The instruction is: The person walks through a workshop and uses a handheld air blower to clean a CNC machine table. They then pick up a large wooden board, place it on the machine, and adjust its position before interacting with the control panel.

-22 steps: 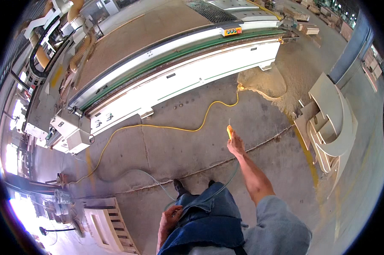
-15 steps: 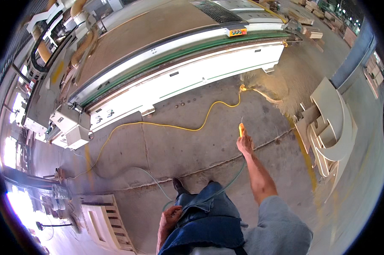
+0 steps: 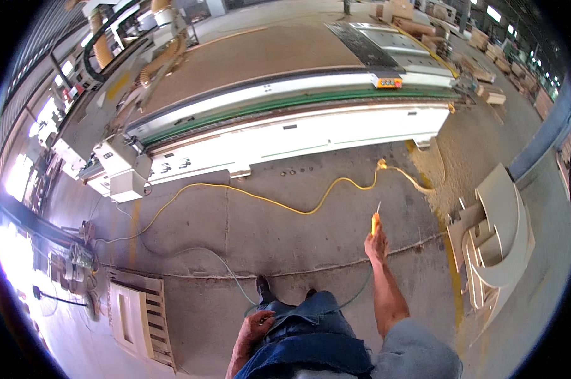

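Observation:
At the end of my outstretched right arm, my right hand is closed around an orange-yellow air blow gun with a thin metal nozzle pointing forward, over the concrete floor. A greenish air hose hangs from below that hand and curves back across my lap. My left hand is low beside my left thigh, its fingers curled next to the hose and my blue apron. What those fingers hold, if anything, is hidden.
A long white machine with a brown bed stands ahead. Sawdust lies off its right end. A yellow cable snakes across the floor. Curved wooden pieces stand at right by a blue-grey post. A wooden pallet lies at left.
The view has tilted up and turned slightly, so the machine appears lower and more of the hall shows. My right hand still holds the air blow gun; my left stays by my thigh.

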### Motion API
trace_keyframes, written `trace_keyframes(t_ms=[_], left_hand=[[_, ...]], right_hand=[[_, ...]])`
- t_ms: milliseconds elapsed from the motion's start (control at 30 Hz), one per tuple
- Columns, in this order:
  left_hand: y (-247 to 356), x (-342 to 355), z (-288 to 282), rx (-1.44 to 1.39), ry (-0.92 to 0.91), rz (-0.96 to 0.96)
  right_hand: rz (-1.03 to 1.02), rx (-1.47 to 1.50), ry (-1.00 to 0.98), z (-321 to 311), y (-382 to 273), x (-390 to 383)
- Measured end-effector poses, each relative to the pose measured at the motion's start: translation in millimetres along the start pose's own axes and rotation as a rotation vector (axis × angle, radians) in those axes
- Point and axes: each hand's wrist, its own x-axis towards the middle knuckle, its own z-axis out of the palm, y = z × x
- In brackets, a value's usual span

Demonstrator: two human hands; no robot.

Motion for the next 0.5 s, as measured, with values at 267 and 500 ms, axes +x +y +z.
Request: trace_keyframes(t_ms=[267,500], left_hand=[[2.0,1.8,-1.7,0.076,0.001,0.014],[14.6,-10.0,-8.7,0.041,0.013,-0.031]], right_hand=[[-0.58,0.36,-0.038,-87.5,-128.3,-15.8],[-0.649,0.403,0.033,-108.6,-219.5,8.8]])
